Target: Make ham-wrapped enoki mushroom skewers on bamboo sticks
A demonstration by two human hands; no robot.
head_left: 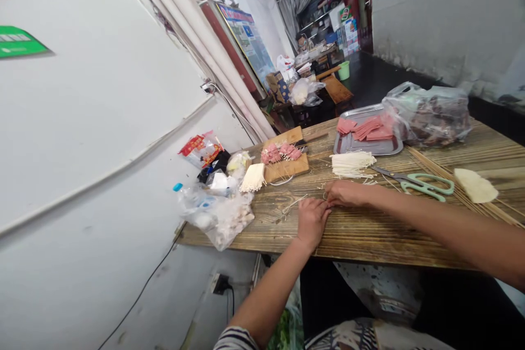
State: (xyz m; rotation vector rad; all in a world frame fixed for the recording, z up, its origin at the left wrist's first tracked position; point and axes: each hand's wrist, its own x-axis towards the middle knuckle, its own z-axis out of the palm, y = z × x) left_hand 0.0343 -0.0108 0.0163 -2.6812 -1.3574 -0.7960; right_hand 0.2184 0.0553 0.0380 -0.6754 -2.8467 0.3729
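My left hand (311,220) and my right hand (346,193) rest close together on the wooden table (369,235), fingertips meeting near the middle. Both have their fingers curled; what they hold, if anything, is hidden. A few loose pale strands (292,205) lie just left of my left hand. A bundle of white enoki mushrooms (351,164) lies just beyond my right hand. Green-handled scissors (422,182) lie to the right of it.
A wooden cutting board (286,167) carries pink meat slices; a second enoki bundle (253,178) lies beside it. A metal tray (361,145) holds more meat, a filled plastic bag (430,115) next to it. Bamboo skewers (455,188) lie right, plastic bags (217,213) at the left end.
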